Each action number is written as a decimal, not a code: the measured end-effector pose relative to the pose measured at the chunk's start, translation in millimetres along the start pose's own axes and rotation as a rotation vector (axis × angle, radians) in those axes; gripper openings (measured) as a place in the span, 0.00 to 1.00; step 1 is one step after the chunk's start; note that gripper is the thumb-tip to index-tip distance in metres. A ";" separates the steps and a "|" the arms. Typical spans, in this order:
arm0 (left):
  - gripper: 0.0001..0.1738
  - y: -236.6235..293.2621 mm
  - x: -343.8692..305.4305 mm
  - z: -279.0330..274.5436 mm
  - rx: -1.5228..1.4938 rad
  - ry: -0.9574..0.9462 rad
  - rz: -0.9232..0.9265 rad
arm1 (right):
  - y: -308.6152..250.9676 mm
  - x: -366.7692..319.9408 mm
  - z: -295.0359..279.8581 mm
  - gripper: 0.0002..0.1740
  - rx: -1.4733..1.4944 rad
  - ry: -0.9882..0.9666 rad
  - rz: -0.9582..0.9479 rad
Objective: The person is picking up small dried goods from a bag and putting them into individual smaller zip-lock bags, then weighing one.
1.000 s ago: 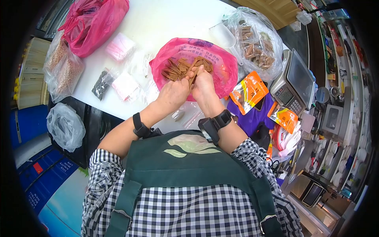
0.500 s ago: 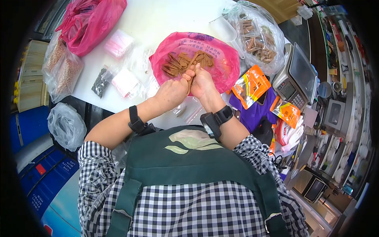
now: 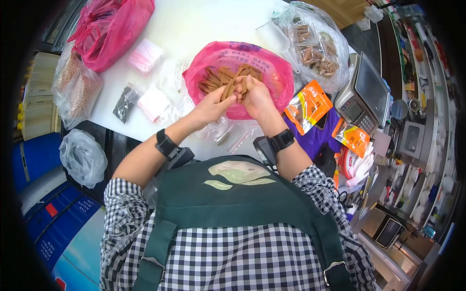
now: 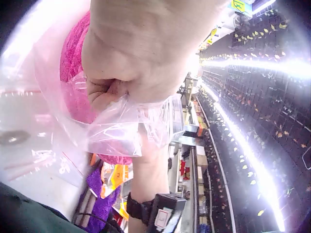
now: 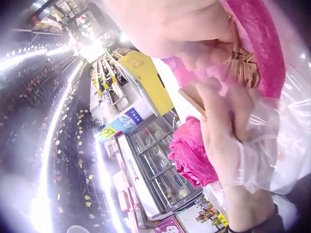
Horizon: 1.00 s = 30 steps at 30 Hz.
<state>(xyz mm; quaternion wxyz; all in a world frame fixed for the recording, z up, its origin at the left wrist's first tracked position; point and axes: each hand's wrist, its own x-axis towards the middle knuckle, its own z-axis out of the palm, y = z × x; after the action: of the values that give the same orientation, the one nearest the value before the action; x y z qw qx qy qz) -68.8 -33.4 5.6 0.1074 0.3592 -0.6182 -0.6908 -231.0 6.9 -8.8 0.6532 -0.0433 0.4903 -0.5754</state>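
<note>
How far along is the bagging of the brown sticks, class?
Done: small filled packets lie beside the pink bag. In hand: the left hand grips a clear bag while the right hand pinches brown sticks close by. Left: a pile lies in the pink bag, not yet bagged.

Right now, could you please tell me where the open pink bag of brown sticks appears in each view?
Head: open pink bag at top centre, on the white table.
Left wrist: open pink bag at upper left, behind the left hand.
Right wrist: open pink bag at upper right, with brown sticks inside.
Shared landmark: the clear plastic bag that the left hand grips.
</note>
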 end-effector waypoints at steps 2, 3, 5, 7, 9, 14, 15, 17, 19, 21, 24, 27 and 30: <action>0.17 -12.9 9.3 8.5 -0.144 0.039 0.010 | 0.4 -7.2 3.3 0.20 -0.218 0.031 -0.012; 0.19 -32.7 18.0 13.9 -0.016 0.124 0.155 | 3.9 -8.1 -0.6 0.20 -0.202 0.006 -0.022; 0.21 -39.4 21.0 16.3 0.109 0.212 0.296 | 0.6 -17.9 6.2 0.19 -0.137 0.018 0.009; 0.25 -20.4 15.0 10.8 0.468 0.178 0.091 | 5.5 -15.4 5.0 0.18 -0.070 0.026 0.042; 0.27 -7.2 8.5 9.2 0.501 0.154 0.091 | 16.4 -5.9 -1.6 0.17 -0.139 -0.059 -0.011; 0.26 3.7 -7.0 0.8 0.537 0.099 0.068 | 18.2 4.7 -8.0 0.17 -0.084 -0.115 -0.006; 0.24 5.9 -14.0 -1.9 0.432 0.103 0.112 | 15.2 6.5 -8.9 0.17 -0.062 -0.129 -0.014; 0.24 5.9 -27.6 -7.4 0.322 0.114 0.158 | 6.9 10.6 -11.4 0.15 -0.267 -0.068 -0.090; 0.21 2.5 -40.3 -12.7 0.228 0.059 0.110 | 0.8 21.7 -16.8 0.13 -0.686 0.059 -0.284; 0.19 -4.9 -48.7 -13.7 0.241 0.068 0.130 | -8.9 33.9 -21.0 0.13 -0.981 0.073 -0.475; 0.16 -11.5 -55.2 -9.9 0.193 0.078 0.151 | -15.7 52.9 -20.0 0.16 -1.364 0.065 -0.676; 0.14 -7.1 -60.4 -4.8 0.088 0.132 0.127 | -16.9 63.0 -16.9 0.15 -1.668 -0.136 -0.847; 0.10 -11.3 -63.7 -6.2 0.133 0.204 0.146 | -14.4 60.1 -15.6 0.22 -1.900 -0.192 -0.744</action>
<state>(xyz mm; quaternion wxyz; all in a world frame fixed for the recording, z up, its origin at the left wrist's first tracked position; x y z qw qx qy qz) -15.8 1.9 18.3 0.1955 0.3881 -0.6728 -0.5987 -260.6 -37.7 -43.3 0.1659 -0.7381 0.6447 -0.1097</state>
